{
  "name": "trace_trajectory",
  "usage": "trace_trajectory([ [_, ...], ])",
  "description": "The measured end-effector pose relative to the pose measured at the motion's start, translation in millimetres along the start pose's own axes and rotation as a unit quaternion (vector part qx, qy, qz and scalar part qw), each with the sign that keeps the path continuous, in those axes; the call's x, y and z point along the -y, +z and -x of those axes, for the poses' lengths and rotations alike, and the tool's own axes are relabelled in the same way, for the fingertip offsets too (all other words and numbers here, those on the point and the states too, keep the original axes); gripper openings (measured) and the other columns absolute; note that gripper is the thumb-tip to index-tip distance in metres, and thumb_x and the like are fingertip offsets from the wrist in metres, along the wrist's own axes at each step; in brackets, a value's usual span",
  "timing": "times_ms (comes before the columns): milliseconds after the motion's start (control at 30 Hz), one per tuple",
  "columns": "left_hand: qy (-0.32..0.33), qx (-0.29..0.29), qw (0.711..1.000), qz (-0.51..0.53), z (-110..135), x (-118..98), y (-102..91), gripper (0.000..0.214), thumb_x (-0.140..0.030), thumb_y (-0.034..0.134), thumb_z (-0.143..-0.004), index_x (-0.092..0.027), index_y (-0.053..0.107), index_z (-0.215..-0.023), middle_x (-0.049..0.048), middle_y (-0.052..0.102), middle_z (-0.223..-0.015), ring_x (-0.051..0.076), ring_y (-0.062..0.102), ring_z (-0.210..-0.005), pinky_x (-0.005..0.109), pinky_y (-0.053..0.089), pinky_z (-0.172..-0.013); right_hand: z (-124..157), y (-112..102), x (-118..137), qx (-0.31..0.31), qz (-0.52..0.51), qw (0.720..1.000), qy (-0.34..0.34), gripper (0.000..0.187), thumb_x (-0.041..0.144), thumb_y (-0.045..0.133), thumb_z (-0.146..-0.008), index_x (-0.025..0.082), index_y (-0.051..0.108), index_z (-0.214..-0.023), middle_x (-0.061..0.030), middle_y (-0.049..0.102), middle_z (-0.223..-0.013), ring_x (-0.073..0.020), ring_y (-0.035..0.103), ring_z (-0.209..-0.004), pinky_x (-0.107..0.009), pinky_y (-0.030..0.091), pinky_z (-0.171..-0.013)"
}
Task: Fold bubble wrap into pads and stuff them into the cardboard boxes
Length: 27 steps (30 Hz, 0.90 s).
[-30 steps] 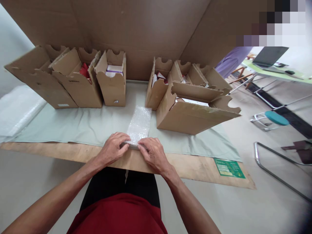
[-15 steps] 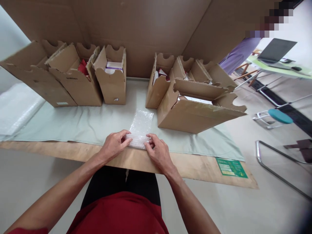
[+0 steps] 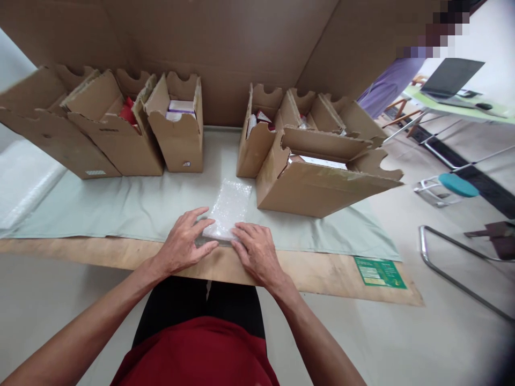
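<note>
A flat piece of clear bubble wrap (image 3: 230, 206) lies on the pale green cloth near the table's front edge. Whether anything is inside it I cannot make out. My left hand (image 3: 187, 241) is at its near left corner, fingers spread and thumb apart, with nothing gripped. At the near right corner, my right hand (image 3: 257, 249) rests its fingertips on the wrap. Its thumb lies by the front edge, apart from the fingers, and its fingers are stretched out.
Several open cardboard bins stand behind, among them a wide box (image 3: 322, 187) at right and a narrow box (image 3: 181, 145) at left. A bubble wrap roll (image 3: 28, 182) lies far left. A green label (image 3: 380, 272) is on the wooden edge. A person in purple (image 3: 392, 83) stands beyond.
The near part of the bubble wrap, a pinched fold before, now lies flat. My left hand has let go and spread its fingers. My right hand has loosened its pinch.
</note>
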State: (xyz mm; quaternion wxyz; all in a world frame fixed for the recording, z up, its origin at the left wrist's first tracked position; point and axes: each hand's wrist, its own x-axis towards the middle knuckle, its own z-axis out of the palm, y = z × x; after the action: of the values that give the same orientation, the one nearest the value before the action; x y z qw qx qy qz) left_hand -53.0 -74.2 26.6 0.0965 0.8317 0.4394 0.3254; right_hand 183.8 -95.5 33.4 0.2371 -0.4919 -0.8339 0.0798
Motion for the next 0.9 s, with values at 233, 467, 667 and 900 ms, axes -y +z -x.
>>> trace_trajectory([
  [233,-0.034,0.086,0.989,0.113,-6,-6,-16.3,0.026,-0.026,0.059,-0.093,-0.02,0.072,-0.115,0.0101,0.076,-0.115,0.026,0.069,-0.11,0.042,0.053,-0.098,-7,-13,-2,0.011,-0.125,0.989,0.073,0.017,0.026,0.057,-0.102,0.021,0.074,-0.105,-0.0046,0.08,-0.098,-0.0225,0.072,-0.088,-0.038,0.048,-0.09],
  [467,-0.184,0.056,0.977,0.092,-19,-3,-2.9,0.039,-0.037,0.06,-0.092,-0.015,0.07,-0.123,0.0069,0.074,-0.096,0.019,0.065,-0.074,0.034,0.054,-0.073,-1,-7,-5,-0.111,-0.05,0.992,0.032,0.029,0.032,0.061,-0.099,0.02,0.067,-0.124,-0.0138,0.07,-0.13,-0.0303,0.064,-0.12,-0.045,0.048,-0.098],
  [667,-0.158,-0.03,0.986,0.036,-23,3,12.9,0.039,-0.035,0.06,-0.093,-0.016,0.066,-0.127,0.0112,0.067,-0.115,0.023,0.068,-0.094,0.04,0.057,-0.089,-6,7,-6,-0.015,0.006,1.0,-0.017,0.039,0.018,0.066,-0.093,0.02,0.065,-0.131,-0.0146,0.065,-0.142,-0.0334,0.057,-0.129,-0.05,0.047,-0.102],
  [900,-0.027,0.063,0.993,0.097,-5,-5,-7.5,0.041,-0.035,0.07,-0.086,-0.018,0.07,-0.124,0.015,0.068,-0.13,0.032,0.062,-0.123,0.051,0.05,-0.107,-8,-5,-8,-0.013,-0.117,0.992,0.036,0.027,0.015,0.056,-0.098,0.021,0.072,-0.12,-0.0096,0.077,-0.118,-0.0262,0.069,-0.111,-0.044,0.048,-0.099],
])
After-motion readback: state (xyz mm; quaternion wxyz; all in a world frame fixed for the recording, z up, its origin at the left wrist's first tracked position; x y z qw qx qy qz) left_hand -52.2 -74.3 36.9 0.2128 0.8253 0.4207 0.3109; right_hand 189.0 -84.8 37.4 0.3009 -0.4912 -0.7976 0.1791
